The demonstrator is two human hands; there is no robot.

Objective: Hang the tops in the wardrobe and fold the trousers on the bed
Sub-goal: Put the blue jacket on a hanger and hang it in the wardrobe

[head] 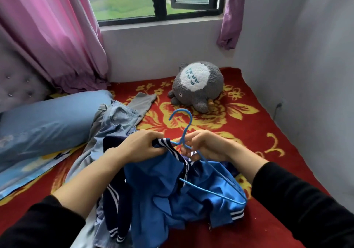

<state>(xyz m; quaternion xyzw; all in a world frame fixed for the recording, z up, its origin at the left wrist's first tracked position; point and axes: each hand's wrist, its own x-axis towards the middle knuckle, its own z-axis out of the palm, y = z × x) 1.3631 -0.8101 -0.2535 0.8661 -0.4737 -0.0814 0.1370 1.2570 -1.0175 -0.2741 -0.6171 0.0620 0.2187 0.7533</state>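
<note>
Red bed (268,125), hanger (186,129) hook pointing away, top (159,186) perhaps half on

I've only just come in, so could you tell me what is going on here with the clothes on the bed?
A person is putting a blue top onto a blue wire hanger over the bed. The left hand grips the top's striped collar, and the right hand holds the hanger just below its hook. Most of the hanger's frame lies outside the fabric, so the top is not hung yet. Jeans and grey trousers lie unfolded beside the pillow.
</note>
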